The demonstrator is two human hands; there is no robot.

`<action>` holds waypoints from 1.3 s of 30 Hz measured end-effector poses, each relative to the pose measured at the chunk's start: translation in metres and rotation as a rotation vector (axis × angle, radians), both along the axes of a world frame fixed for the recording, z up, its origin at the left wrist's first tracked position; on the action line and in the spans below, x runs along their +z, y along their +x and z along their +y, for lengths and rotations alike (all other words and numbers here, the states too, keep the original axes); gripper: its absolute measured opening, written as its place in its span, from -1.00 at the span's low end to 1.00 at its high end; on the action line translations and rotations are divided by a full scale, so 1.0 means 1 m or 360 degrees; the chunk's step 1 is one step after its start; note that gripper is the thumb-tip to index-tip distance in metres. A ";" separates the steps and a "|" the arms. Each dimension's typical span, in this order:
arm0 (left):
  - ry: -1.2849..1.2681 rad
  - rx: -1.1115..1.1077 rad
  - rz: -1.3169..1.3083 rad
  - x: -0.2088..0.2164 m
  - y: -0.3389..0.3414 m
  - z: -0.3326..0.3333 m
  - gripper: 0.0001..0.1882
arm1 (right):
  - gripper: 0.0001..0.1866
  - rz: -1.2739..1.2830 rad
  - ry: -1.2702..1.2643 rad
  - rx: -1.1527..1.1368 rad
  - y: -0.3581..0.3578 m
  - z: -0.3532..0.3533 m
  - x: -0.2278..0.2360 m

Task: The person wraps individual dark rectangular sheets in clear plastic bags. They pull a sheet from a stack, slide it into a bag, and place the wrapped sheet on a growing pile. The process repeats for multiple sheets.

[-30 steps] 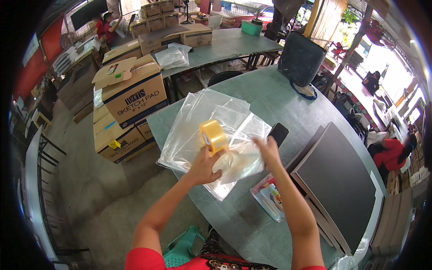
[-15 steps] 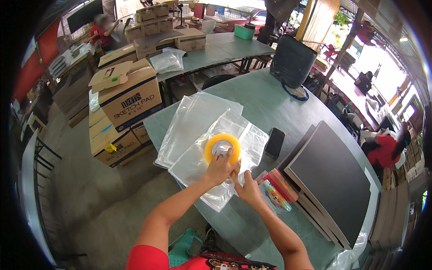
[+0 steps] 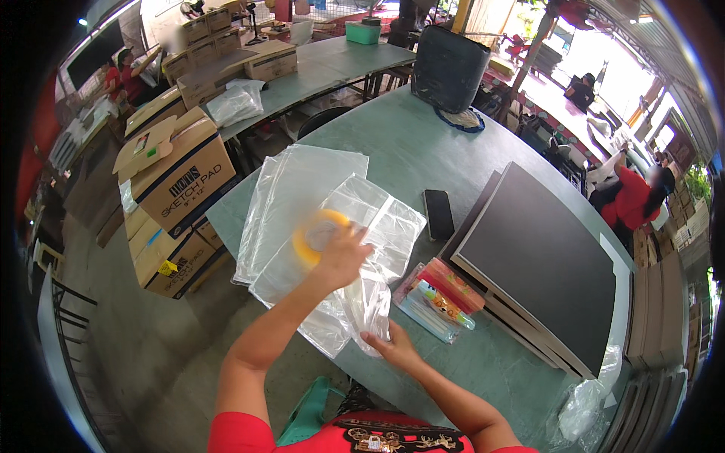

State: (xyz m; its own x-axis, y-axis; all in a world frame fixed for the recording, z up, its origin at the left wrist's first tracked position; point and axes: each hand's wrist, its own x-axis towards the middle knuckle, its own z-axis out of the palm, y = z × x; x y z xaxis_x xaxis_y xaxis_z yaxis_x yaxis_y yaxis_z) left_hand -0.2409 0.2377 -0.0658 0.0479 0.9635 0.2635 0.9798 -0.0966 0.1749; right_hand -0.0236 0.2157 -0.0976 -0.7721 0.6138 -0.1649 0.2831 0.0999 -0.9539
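Observation:
My left hand (image 3: pixel 343 257) is closed on a yellow-rimmed roll of packing tape (image 3: pixel 303 245), tilted and smeared by motion, above the plastic bags. Near the table's front edge, my right hand (image 3: pixel 394 349) pinches the gathered lower edge of a clear plastic bag (image 3: pixel 372 313). That bag lies bunched below the left hand. Under both hands spread flat clear plastic sheets or bags (image 3: pixel 389 226), with a further stack (image 3: pixel 302 177) at their far left. Any strip of tape between the hands cannot be made out.
A black phone (image 3: pixel 438 214), small packets (image 3: pixel 434 306) and a stack of dark boards (image 3: pixel 540 257) lie to the right on the green table (image 3: pixel 370 140). Cardboard boxes (image 3: pixel 185 177) stand at the left. A black padded seat back (image 3: pixel 451 69) rises at the far edge. Other people work farther off.
My left hand has moved left with the tape roll, apart from the right hand. My right hand has drawn nearer to me, pulling the bag's edge into folds. The whole view has shifted.

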 end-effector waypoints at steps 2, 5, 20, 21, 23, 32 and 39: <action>-0.0126 -0.0205 -0.0069 -0.015 0.012 0.019 -0.80 | -0.41 -0.0160 -0.0609 -0.0086 -0.003 0.013 0.007; -0.0749 -0.0215 0.0088 -0.035 0.026 0.035 -0.77 | -0.40 -0.0388 -0.0847 -0.0043 -0.004 0.030 0.013; 0.0141 0.0829 -0.0306 -0.023 -0.055 0.130 -0.89 | -0.59 -0.0384 0.0692 0.0289 -0.059 0.030 0.066; 0.0178 0.0868 -0.0333 -0.028 -0.060 0.134 -0.89 | -0.60 -0.0386 0.0745 0.0324 -0.056 0.030 0.066; 0.0327 0.0949 -0.0369 -0.043 -0.063 0.142 -0.88 | -0.60 -0.0480 0.0777 0.0460 -0.052 0.030 0.070; -0.0718 -0.0501 -0.1002 0.035 -0.046 0.101 -0.63 | -0.36 -0.0246 -0.0269 -0.0439 -0.075 0.093 0.003; 0.0050 0.0362 -0.0443 -0.038 -0.005 0.135 -0.78 | -0.53 -0.0113 0.0525 -0.0082 -0.106 0.075 0.019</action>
